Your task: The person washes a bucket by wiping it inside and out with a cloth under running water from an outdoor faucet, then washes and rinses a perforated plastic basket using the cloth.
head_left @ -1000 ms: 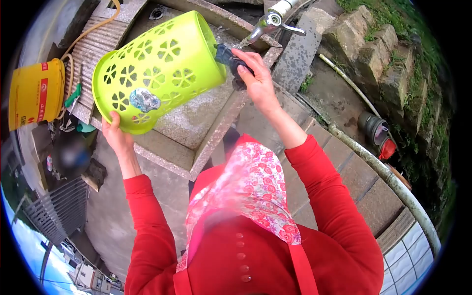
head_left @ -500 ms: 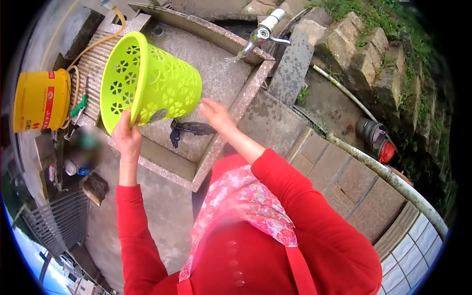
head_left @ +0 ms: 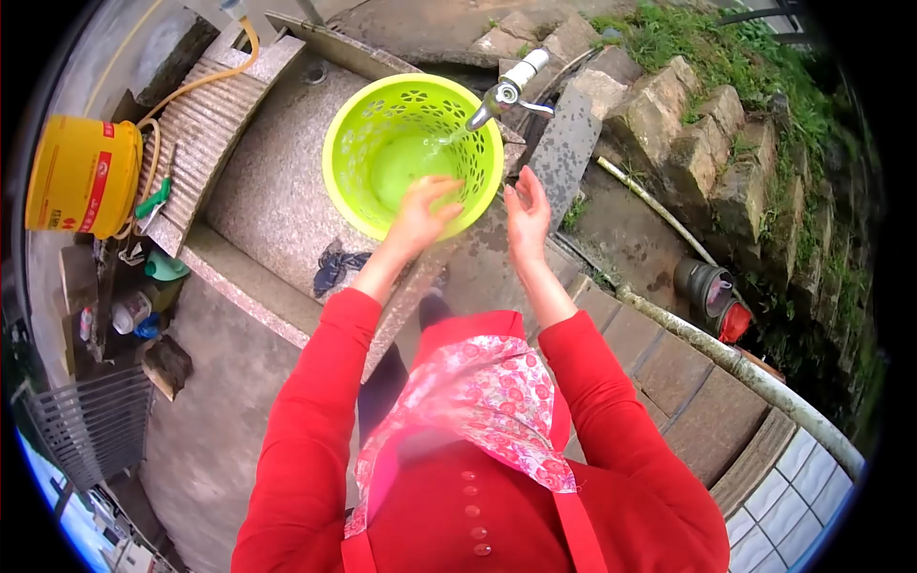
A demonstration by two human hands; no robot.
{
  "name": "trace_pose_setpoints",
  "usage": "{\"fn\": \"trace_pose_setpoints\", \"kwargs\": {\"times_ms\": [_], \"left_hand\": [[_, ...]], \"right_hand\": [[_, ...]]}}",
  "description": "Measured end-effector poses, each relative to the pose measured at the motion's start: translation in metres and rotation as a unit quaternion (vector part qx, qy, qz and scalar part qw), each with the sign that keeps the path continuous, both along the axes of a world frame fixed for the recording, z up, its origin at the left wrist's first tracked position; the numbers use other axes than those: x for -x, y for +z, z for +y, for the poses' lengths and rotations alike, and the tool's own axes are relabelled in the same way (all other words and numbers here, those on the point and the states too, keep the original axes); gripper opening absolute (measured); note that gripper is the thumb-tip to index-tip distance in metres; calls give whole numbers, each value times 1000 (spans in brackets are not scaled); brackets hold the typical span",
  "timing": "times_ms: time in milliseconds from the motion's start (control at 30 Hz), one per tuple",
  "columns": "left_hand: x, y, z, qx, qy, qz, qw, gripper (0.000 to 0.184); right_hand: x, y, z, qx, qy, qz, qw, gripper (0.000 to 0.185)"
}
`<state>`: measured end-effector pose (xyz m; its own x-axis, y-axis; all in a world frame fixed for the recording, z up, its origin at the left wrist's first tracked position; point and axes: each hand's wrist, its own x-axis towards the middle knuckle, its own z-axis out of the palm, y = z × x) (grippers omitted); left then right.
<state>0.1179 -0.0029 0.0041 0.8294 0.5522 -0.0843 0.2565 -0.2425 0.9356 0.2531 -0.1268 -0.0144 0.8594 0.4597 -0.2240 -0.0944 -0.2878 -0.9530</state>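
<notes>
A lime-green plastic basket (head_left: 341,196) with flower-shaped holes stands with its mouth up at the right end of the stone sink (head_left: 272,162). Water runs from the metal tap (head_left: 492,103) into it. My left hand (head_left: 425,212) reaches over the basket's near rim, fingers stretched out into its mouth, holding nothing visible. Just outside the right rim is my right hand (head_left: 527,212), with its fingers extended and nothing in it. A crumpled dark plastic bag (head_left: 336,269) lies in the sink, below and left of the basket.
Left of the sink's ribbed washboard slab (head_left: 196,129) is a yellow bucket (head_left: 81,177). A green-handled tool (head_left: 155,198) and an orange hose (head_left: 215,72) lie by it. Rough stone blocks (head_left: 659,115) and a long pipe (head_left: 735,363) are at the right.
The basket has moved right under the tap and turned from its side to mouth up. My left hand has let go of its rim and moved right; my right hand has also shifted right.
</notes>
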Motion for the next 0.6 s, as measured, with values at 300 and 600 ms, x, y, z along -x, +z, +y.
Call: {"fn": "trace_pose_setpoints", "kwargs": {"times_ms": [300, 600], "left_hand": [[-72, -54, 48, 603, 159, -167, 764, 49], [-96, 3, -4, 608, 290, -230, 703, 56]], "right_hand": [[27, 47, 81, -125, 186, 39, 974, 41], [-24, 6, 128, 138, 190, 3, 972, 46]]}}
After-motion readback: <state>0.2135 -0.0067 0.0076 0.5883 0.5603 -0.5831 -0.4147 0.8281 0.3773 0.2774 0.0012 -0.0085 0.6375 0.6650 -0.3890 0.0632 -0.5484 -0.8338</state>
